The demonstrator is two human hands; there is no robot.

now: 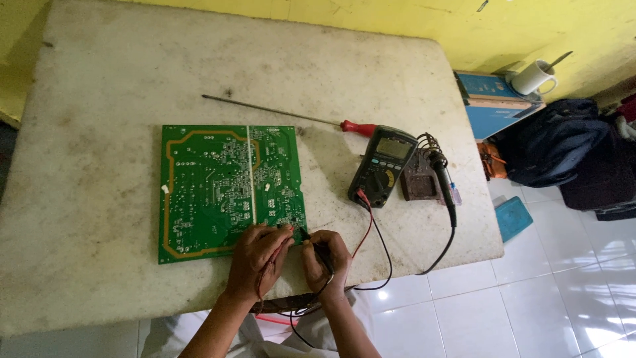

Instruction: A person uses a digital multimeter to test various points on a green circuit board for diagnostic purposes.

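flat green printed circuit board (225, 189) lies solder side up on the worn white stone tabletop (99, 99), near its front edge. left hand (257, 255) rests at the board's front right corner, grip closed on a thin red probe (285, 233) with the tip on the board. right hand (326, 257) just beside it, grip closed on a thin black probe (313, 242) at the same corner. red and black leads run to the dark grey handheld multimeter (384, 166) right of the board. long red-handled screwdriver (291, 116) lies behind the board; black soldering iron (442, 179) sits in its rusty stand beside the meter.
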